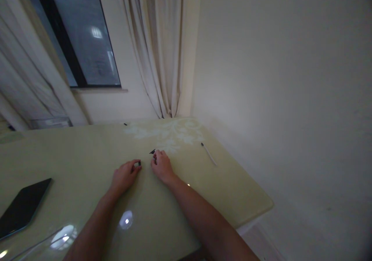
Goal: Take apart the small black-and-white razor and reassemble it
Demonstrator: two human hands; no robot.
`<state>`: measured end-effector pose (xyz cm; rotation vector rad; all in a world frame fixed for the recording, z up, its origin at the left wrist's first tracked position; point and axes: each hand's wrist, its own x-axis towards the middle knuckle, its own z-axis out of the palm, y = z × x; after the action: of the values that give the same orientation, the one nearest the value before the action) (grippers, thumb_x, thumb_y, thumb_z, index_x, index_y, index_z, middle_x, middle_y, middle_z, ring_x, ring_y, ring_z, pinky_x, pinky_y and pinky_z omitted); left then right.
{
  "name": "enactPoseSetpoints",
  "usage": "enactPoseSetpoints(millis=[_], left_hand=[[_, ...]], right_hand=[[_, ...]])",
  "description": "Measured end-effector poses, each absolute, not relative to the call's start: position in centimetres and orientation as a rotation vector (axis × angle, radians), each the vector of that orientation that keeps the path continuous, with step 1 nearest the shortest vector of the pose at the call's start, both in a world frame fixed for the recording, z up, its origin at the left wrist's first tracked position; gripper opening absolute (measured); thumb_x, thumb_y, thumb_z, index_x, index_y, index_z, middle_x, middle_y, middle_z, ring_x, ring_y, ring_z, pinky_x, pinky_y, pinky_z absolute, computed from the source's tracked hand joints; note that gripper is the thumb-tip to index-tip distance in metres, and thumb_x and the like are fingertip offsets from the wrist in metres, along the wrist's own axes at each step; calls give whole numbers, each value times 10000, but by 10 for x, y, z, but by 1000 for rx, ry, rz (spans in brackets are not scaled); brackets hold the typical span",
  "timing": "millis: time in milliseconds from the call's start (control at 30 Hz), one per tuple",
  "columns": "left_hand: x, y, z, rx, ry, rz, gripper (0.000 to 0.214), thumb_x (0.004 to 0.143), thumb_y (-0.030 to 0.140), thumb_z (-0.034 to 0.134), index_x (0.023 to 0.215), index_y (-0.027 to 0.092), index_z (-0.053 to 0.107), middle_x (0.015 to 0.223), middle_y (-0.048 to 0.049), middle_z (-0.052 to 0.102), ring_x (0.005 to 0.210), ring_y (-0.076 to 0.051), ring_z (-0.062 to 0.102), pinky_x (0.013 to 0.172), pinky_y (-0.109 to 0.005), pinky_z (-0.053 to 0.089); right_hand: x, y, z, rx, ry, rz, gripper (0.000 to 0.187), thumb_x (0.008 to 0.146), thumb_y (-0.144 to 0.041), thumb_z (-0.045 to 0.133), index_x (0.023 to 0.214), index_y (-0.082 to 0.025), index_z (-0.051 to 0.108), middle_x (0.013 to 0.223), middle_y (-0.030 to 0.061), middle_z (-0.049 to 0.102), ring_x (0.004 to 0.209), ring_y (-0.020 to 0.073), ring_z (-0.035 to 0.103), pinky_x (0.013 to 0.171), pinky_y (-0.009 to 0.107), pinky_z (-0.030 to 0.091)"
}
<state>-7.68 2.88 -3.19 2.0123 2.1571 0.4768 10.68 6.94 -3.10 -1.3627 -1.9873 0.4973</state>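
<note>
My left hand (127, 174) is above the middle of the table, with thumb and fingertips pinching a small dark piece (139, 163). Just to its right, my right hand (162, 165) has its fingers curled in, and a thin black piece (152, 151) sticks out past the fingertips. Both held pieces are too small for me to tell their kind. The two hands are close together but apart. Off to the right lies a slim white stick (209, 155) with a black end, perhaps a pen part.
A glossy pale yellow-green table (87, 148) with a white floral pattern meets the wall at right. A small black piece (125, 124) lies near its far edge. At left is a dark flat tablet-like slab (24, 206). Curtains (162, 52) hang beyond, beside a window (87, 36).
</note>
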Motion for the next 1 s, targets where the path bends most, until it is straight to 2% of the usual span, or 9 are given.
enactPoseSetpoints(millis=[167, 300, 400, 467, 533, 633, 767, 900, 1000], left_hand=[[-82, 25, -33, 2088, 2178, 424, 460, 1009, 425, 387, 1352, 254, 641, 1146, -108, 758, 1119, -285, 671, 913, -403, 461], [-97, 22, -34, 2107, 2166, 404, 486, 1003, 442, 374, 1370, 266, 640, 1288, -130, 722, 1204, -319, 642, 969, -462, 446], [-106, 24, -35, 2053, 2191, 424, 488, 992, 449, 382, 1362, 275, 648, 1201, -112, 757, 1141, -307, 669, 940, -439, 468], [-110, 26, -35, 2025, 2184, 426, 495, 986, 455, 387, 1361, 269, 651, 1110, -94, 777, 1068, -288, 691, 906, -409, 484], [-112, 29, -35, 2027, 2159, 434, 504, 979, 458, 396, 1359, 253, 655, 1090, -86, 779, 1039, -274, 697, 887, -381, 491], [-112, 32, -31, 2024, 2139, 451, 524, 965, 457, 413, 1371, 223, 648, 1059, -87, 778, 1000, -275, 706, 839, -354, 495], [-92, 25, -18, 1977, 2174, 550, 571, 976, 569, 379, 1299, 201, 672, 861, -72, 745, 829, -264, 703, 716, -327, 471], [-44, 9, -8, 1955, 2245, 511, 620, 970, 700, 304, 963, 225, 702, 872, -104, 743, 829, -294, 711, 684, -347, 461], [-17, 4, -8, 2037, 2267, 332, 607, 961, 699, 329, 923, 203, 677, 871, -151, 750, 834, -343, 723, 701, -393, 485]], right_hand=[[102, 69, -27, -1364, -2015, 477, 121, 991, -241, 565, 1067, -200, 650, 1074, 83, 648, 919, 199, 641, 830, 297, 479], [144, 81, -7, -1504, -1780, 368, 198, 1029, -240, 483, 1020, -195, 676, 1016, 69, 689, 865, 173, 652, 806, 273, 470], [212, 92, 9, -1740, -1587, 176, 206, 997, -211, 487, 1065, -193, 681, 1060, 101, 691, 978, 224, 646, 869, 331, 467], [263, 95, 11, -1841, -1521, 102, 193, 930, -203, 577, 1089, -203, 687, 1147, 148, 667, 1109, 301, 604, 945, 412, 441], [306, 93, 6, -1953, -1486, 46, 279, 870, -173, 645, 1137, -242, 684, 1194, 159, 652, 1184, 360, 571, 959, 472, 425], [332, 88, -4, -2067, -1536, 112, 302, 877, -116, 595, 1110, -273, 705, 1089, 138, 679, 1096, 333, 632, 896, 455, 452], [281, 87, -9, -1904, -1754, 178, 265, 859, -86, 588, 1045, -240, 701, 1029, 96, 715, 1003, 255, 667, 869, 365, 475], [184, 85, -11, -1658, -2025, 240, 258, 847, -125, 618, 1087, -204, 671, 1059, 100, 719, 948, 232, 676, 826, 323, 484], [133, 81, -18, -1621, -2045, 302, 283, 863, -145, 614, 1140, -195, 643, 1105, 119, 706, 946, 236, 677, 805, 320, 485]])
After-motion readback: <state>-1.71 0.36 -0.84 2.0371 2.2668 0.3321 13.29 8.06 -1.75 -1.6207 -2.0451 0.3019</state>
